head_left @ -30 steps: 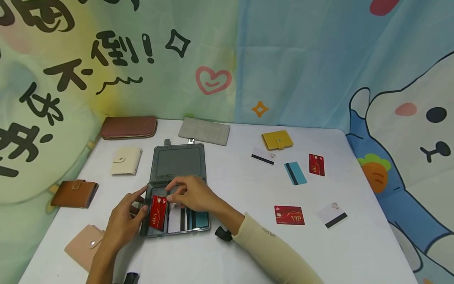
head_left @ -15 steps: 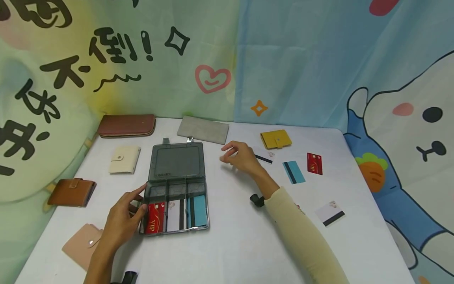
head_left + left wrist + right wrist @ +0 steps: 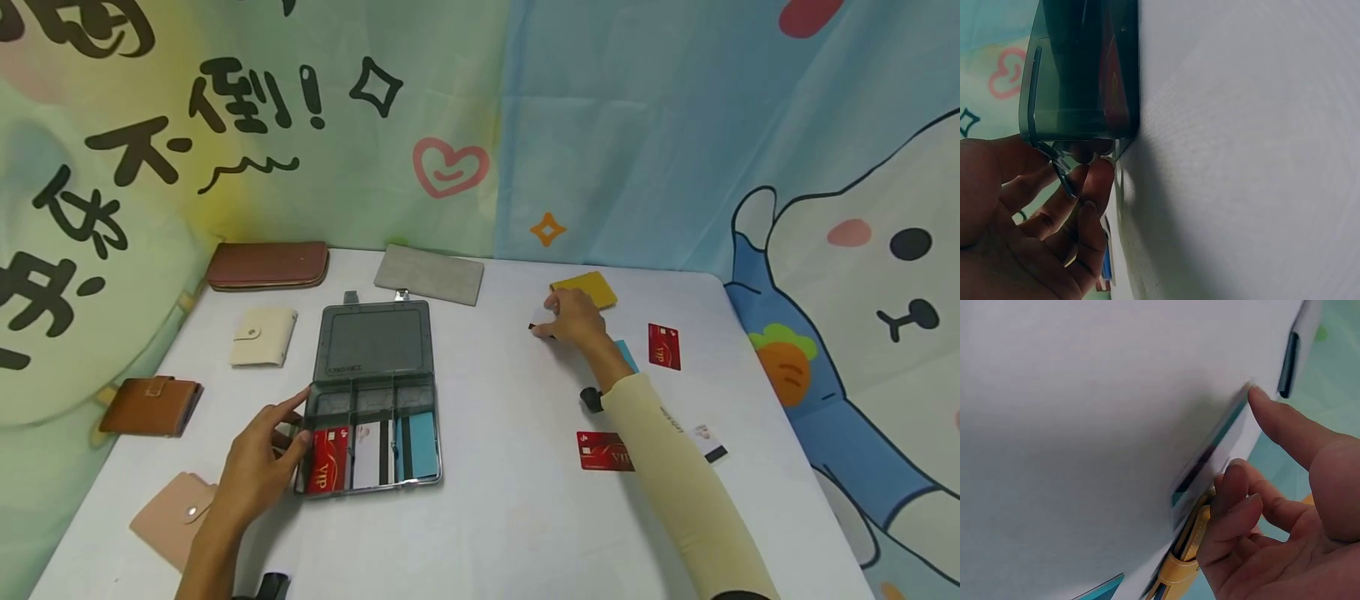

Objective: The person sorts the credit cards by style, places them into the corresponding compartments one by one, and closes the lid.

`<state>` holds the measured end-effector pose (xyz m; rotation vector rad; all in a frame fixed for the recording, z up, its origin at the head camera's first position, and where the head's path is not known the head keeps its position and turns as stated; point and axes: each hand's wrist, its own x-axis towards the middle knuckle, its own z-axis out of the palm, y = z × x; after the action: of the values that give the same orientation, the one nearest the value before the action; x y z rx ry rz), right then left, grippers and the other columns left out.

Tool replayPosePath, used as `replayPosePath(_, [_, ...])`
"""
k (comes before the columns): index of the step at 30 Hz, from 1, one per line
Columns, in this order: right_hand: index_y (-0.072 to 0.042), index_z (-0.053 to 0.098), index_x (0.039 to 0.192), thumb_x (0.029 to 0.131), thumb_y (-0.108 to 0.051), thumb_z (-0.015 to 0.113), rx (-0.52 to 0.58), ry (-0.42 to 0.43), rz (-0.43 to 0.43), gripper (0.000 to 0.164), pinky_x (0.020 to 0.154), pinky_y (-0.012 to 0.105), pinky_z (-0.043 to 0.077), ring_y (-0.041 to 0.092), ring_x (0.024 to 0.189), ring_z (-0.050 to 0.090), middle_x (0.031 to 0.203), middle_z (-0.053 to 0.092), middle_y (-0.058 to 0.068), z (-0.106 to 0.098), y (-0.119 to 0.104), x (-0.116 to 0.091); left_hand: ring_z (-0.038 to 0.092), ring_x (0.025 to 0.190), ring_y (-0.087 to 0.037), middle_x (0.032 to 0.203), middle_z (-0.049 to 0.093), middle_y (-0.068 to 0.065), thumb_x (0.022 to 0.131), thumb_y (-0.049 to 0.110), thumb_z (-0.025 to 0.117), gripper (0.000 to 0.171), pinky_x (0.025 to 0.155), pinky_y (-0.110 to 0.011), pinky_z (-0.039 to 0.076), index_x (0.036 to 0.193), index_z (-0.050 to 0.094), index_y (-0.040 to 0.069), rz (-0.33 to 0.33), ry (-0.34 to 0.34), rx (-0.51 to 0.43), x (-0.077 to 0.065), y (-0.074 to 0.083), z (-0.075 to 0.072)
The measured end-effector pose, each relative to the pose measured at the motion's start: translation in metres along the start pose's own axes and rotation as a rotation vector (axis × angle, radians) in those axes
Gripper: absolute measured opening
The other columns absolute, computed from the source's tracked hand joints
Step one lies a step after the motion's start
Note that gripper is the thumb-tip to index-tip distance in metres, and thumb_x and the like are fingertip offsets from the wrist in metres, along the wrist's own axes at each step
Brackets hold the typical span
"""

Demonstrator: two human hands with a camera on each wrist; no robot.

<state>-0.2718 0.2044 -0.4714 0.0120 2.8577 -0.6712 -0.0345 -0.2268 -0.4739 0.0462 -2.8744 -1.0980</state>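
My left hand (image 3: 258, 462) grips the left side of a dark translucent card box (image 3: 378, 342), its lid folded back. In the left wrist view, fingers meet at the end of the box. Its front compartments hold red (image 3: 327, 462), white (image 3: 367, 454) and blue (image 3: 423, 446) cards. My right hand (image 3: 576, 317) is over a white card with a dark stripe (image 3: 1207, 453) lying on the table. In the right wrist view, the thumb is right at one end of that card and the fingers are spread beside it. The hand hides most of the card in the head view.
A yellow wallet (image 3: 596, 287) lies just behind my right hand. Red cards (image 3: 664, 346), a partly hidden blue card (image 3: 627, 354) and another white card (image 3: 708, 442) lie at right. Wallets in brown (image 3: 150, 407), cream (image 3: 264, 337), pink (image 3: 176, 517), maroon (image 3: 268, 265) and grey (image 3: 430, 273) surround the box.
My right hand has let go of the red card, now flat in the box's left front compartment, and moved right to the white card. My left hand stays at the box.
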Motion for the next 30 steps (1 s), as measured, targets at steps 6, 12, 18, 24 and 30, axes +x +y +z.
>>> replayPosePath(6, [-0.008, 0.063, 0.112, 0.077, -0.035, 0.086, -0.034, -0.028, -0.004, 0.049, 0.088, 0.045, 0.047, 0.028, 0.106, 0.054, 0.111, 0.058, 0.008, 0.003, -0.001, -0.002, 0.062, 0.078, -0.019, 0.116, 0.060, -0.014, 0.094, 0.006, 0.065, 0.062, 0.061, -0.022, 0.051, 0.151, 0.044, 0.020, 0.005, -0.002, -0.010, 0.000, 0.000, 0.000])
replayPosePath(12, [-0.012, 0.054, 0.110, 0.084, -0.031, 0.080, -0.038, -0.050, -0.046, 0.041, 0.078, 0.040, 0.045, 0.027, 0.095, 0.054, 0.104, 0.057, 0.008, 0.010, -0.010, -0.014, 0.062, 0.078, -0.019, 0.117, 0.060, -0.014, 0.095, 0.007, 0.064, 0.062, 0.061, -0.022, 0.051, 0.152, 0.043, 0.020, -0.008, -0.010, -0.006, 0.000, -0.001, 0.000])
replayPosePath(18, [-0.016, 0.058, 0.110, 0.096, -0.019, 0.066, 0.021, -0.135, -0.176, 0.016, 0.066, 0.033, 0.045, 0.023, 0.080, 0.056, 0.093, 0.061, 0.006, 0.020, -0.028, -0.036, 0.061, 0.077, -0.018, 0.116, 0.060, -0.014, 0.094, 0.006, 0.064, 0.062, 0.060, -0.022, 0.051, 0.151, 0.044, 0.019, -0.005, -0.005, -0.009, 0.000, -0.001, 0.000])
replayPosePath(24, [-0.022, 0.065, 0.115, 0.098, -0.013, 0.062, 0.145, -0.193, -0.358, 0.020, 0.062, 0.030, 0.044, 0.020, 0.075, 0.055, 0.090, 0.061, 0.004, 0.020, -0.063, -0.065, 0.060, 0.076, -0.017, 0.115, 0.061, -0.013, 0.094, 0.005, 0.065, 0.063, 0.060, -0.022, 0.051, 0.151, 0.044, 0.020, 0.008, 0.008, -0.009, 0.000, -0.002, 0.001])
replayPosePath(30, [-0.022, 0.066, 0.119, 0.097, -0.010, 0.063, 0.375, -0.273, -0.498, 0.025, 0.057, 0.029, 0.048, 0.021, 0.067, 0.057, 0.087, 0.062, 0.004, 0.026, -0.097, -0.093, 0.060, 0.076, -0.017, 0.115, 0.060, -0.012, 0.094, 0.006, 0.065, 0.063, 0.061, -0.022, 0.051, 0.151, 0.044, 0.021, 0.000, 0.011, 0.008, -0.001, 0.000, 0.002])
